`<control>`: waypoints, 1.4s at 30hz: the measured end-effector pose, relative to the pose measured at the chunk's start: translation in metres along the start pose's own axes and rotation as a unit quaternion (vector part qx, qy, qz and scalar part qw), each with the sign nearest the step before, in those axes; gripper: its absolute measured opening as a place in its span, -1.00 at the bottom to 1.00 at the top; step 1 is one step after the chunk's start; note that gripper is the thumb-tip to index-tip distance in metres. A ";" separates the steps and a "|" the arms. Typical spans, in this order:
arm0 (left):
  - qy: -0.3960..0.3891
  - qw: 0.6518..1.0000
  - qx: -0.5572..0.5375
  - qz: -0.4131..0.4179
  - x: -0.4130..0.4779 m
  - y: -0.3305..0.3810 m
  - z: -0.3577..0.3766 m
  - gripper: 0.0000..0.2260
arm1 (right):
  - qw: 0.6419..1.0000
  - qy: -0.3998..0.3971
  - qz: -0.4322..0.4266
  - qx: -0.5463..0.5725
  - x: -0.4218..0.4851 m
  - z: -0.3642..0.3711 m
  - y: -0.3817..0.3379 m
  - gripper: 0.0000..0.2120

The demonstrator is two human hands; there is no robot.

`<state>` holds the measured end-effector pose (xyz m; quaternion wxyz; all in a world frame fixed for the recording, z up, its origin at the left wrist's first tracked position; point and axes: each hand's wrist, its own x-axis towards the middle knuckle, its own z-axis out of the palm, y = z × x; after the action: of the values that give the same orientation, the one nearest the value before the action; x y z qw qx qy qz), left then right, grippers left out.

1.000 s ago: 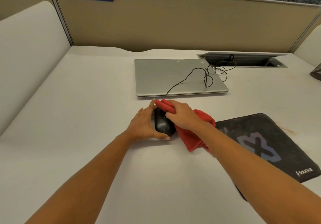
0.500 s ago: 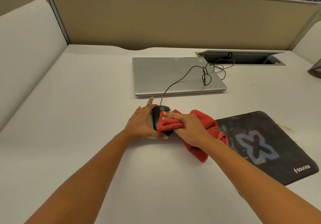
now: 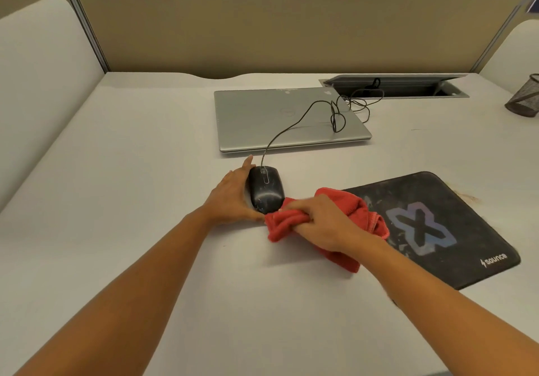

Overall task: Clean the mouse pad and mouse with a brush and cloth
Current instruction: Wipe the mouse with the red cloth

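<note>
A black wired mouse point(image 3: 266, 189) sits on the white desk, its top smeared with pale marks. My left hand point(image 3: 230, 197) holds it from the left side, thumb at its near end. My right hand point(image 3: 320, 224) grips a bunched red cloth point(image 3: 358, 209) just at the mouse's near right edge. The black mouse pad point(image 3: 455, 230), scuffed and printed with an X logo, lies to the right; the cloth overlaps its left edge. No brush is in view.
A shut silver laptop point(image 3: 262, 119) lies beyond the mouse with the mouse's cable point(image 3: 291, 126) looped over it into an open cable hatch point(image 3: 408, 88). A mesh pen cup point(image 3: 525, 98) stands at the far right. Partition walls close the desk's back and left.
My right hand has drawn the red cloth back from the mouse's front over its top to its near end, uncovering the mouse. My left hand has stayed on the mouse.
</note>
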<state>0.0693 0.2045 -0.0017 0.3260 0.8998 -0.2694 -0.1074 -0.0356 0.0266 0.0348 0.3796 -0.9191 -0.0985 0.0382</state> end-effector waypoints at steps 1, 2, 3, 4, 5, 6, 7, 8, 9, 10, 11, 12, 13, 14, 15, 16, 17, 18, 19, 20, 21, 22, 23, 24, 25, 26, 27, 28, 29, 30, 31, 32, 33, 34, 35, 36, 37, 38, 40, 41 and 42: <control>-0.005 1.000 -0.007 -0.002 0.000 0.000 -0.001 0.25 | 0.999 0.033 0.009 0.034 0.003 -0.003 -0.002 -0.66; -0.009 1.000 -0.013 -0.004 -0.001 0.000 -0.001 0.27 | 0.995 0.081 0.010 0.060 0.006 -0.005 -0.004 -0.67; -0.011 1.000 -0.017 -0.005 -0.001 -0.001 -0.002 0.28 | 0.988 0.133 0.001 0.075 0.008 -0.006 -0.004 -0.69; -0.012 1.000 -0.020 -0.005 -0.001 -0.002 -0.002 0.27 | 0.981 0.174 -0.010 0.083 0.010 -0.006 -0.004 -0.71; -0.012 1.000 -0.021 -0.005 0.000 -0.002 -0.001 0.27 | 0.977 0.191 -0.018 0.089 0.011 -0.005 -0.005 -0.72; -0.013 1.000 -0.021 -0.005 0.000 -0.002 -0.001 0.28 | 0.979 0.180 -0.020 0.094 0.012 -0.003 -0.006 -0.70; -0.014 1.000 -0.020 -0.006 -0.001 -0.002 -0.001 0.29 | 0.985 0.148 -0.019 0.089 0.012 0.002 -0.007 -0.66; -0.014 1.000 -0.019 -0.005 -0.001 -0.001 -0.001 0.29 | 0.991 0.115 -0.022 0.065 0.011 0.007 -0.006 -0.64; -0.013 1.000 -0.019 -0.003 -0.001 0.000 -0.001 0.27 | 0.995 0.093 -0.026 0.028 0.011 0.012 -0.005 -0.63; -0.012 1.000 -0.020 -0.001 -0.001 0.000 0.000 0.25 | 0.996 0.085 -0.032 -0.003 0.010 0.015 -0.004 -0.64; -0.010 1.000 -0.022 0.000 0.000 0.000 -0.001 0.23 | 0.996 0.083 -0.038 -0.025 0.009 0.017 -0.003 -0.64; -0.010 1.000 -0.024 0.002 0.000 0.000 -0.001 0.22 | 0.995 0.078 -0.044 -0.046 0.008 0.018 -0.002 -0.64; -0.010 1.000 -0.023 0.003 0.000 -0.001 -0.001 0.22 | 0.994 0.068 -0.046 -0.070 0.005 0.019 -0.001 -0.64; -0.009 1.000 -0.022 0.005 0.000 -0.001 0.000 0.20 | 0.993 0.058 -0.046 -0.095 0.001 0.020 0.001 -0.64; -0.007 1.000 -0.020 0.006 0.000 -0.001 0.000 0.19 | 0.991 0.049 -0.044 -0.117 -0.003 0.021 0.001 -0.65; -0.005 1.000 -0.020 0.008 0.000 -0.001 0.000 0.18 | 0.990 0.042 -0.040 -0.128 -0.006 0.022 0.002 -0.66; -0.005 1.000 -0.023 0.010 0.001 -0.002 -0.001 0.18 | 0.991 0.036 -0.035 -0.128 -0.008 0.022 0.001 -0.68; -0.009 0.999 -0.030 0.011 0.002 -0.003 -0.001 0.18 | 0.992 0.028 -0.029 -0.116 -0.008 0.020 0.000 -0.69; -0.016 0.999 -0.040 0.011 0.002 -0.004 -0.001 0.18 | 0.995 0.021 -0.020 -0.096 -0.006 0.019 -0.001 -0.69; -0.023 0.998 -0.049 0.010 0.002 -0.004 -0.001 0.19 | 0.998 0.018 -0.010 -0.066 -0.004 0.016 -0.003 -0.69; -0.031 0.998 -0.061 0.006 0.001 -0.005 -0.002 0.20 | 0.999 0.022 0.004 -0.024 -0.001 0.012 -0.005 -0.69; -0.037 0.996 -0.077 0.000 0.001 -0.004 -0.003 0.23 | 0.999 0.039 0.019 0.028 0.003 0.008 -0.006 -0.68; -0.041 0.994 -0.097 -0.009 0.001 -0.003 -0.004 0.25 | 0.993 0.067 0.036 0.085 0.005 0.003 -0.008 -0.65; -0.043 0.992 -0.117 -0.018 0.000 -0.002 -0.004 0.27 | 0.984 0.106 0.053 0.133 0.008 -0.004 -0.008 -0.62; -0.043 0.991 -0.129 -0.022 0.000 0.000 -0.004 0.27 | 0.972 0.147 0.066 0.173 0.012 -0.011 -0.008 -0.61; -0.040 0.991 -0.128 -0.023 0.000 0.003 -0.004 0.28 | 0.958 0.184 0.079 0.206 0.016 -0.020 -0.008 -0.63; -0.037 0.993 -0.113 -0.022 0.000 0.005 -0.004 0.29 | 0.944 0.213 0.091 0.236 0.021 -0.030 -0.008 -0.65; -0.035 0.995 -0.087 -0.017 0.001 0.009 -0.003 0.29 | 0.930 0.241 0.100 0.258 0.026 -0.040 -0.008 -0.66; -0.036 0.998 -0.053 -0.010 0.003 0.011 -0.002 0.29 | 0.918 0.272 0.103 0.270 0.031 -0.050 -0.007 -0.68; -0.037 0.999 -0.018 -0.003 0.006 0.013 -0.001 0.28 | 0.908 0.306 0.099 0.269 0.035 -0.060 -0.006 -0.71; -0.037 0.999 0.015 0.001 0.008 0.015 0.001 0.26 | 0.900 0.338 0.092 0.260 0.040 -0.068 -0.004 -0.75; -0.035 0.998 0.042 0.002 0.011 0.016 0.002 0.24 | 0.893 0.369 0.085 0.242 0.044 -0.075 -0.002 -0.76; -0.035 0.997 0.064 0.000 0.013 0.017 0.002 0.23 | 0.891 0.391 0.075 0.219 0.047 -0.080 0.000 -0.76; -0.037 0.996 0.087 -0.001 0.016 0.017 0.002 0.22 | 0.893 0.399 0.068 0.194 0.051 -0.081 0.003 -0.74; -0.040 0.993 0.112 -0.002 0.018 0.018 0.001 0.21 | 0.904 0.390 0.064 0.166 0.053 -0.081 0.007 -0.71; -0.041 0.989 0.139 -0.001 0.020 0.018 0.000 0.20 | 0.920 0.361 0.070 0.134 0.055 -0.077 0.012 -0.66; -0.039 0.986 0.161 -0.001 0.022 0.018 -0.001 0.19 | 0.939 0.318 0.086 0.100 0.056 -0.072 0.018 -0.55; -0.036 0.984 0.176 -0.002 0.022 0.018 -0.001 0.18 | 0.956 0.262 0.111 0.066 0.057 -0.065 0.027 -0.41; -0.025 0.983 0.181 -0.007 0.022 0.015 -0.005 0.16 | 0.975 0.145 0.169 -0.017 0.057 -0.051 0.045 -0.18; -0.014 0.985 0.169 -0.012 0.020 0.012 -0.008 0.15 | 0.977 0.101 0.181 -0.060 0.057 -0.045 0.051 -0.16; 0.001 0.989 0.143 -0.021 0.019 0.010 -0.013 0.14 | 0.977 0.073 0.180 -0.093 0.058 -0.039 0.056 -0.19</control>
<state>0.0860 0.1944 0.0146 0.1914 0.9429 -0.2625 -0.0741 0.0358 -0.0272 0.0233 0.2850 -0.9535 0.0933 0.0294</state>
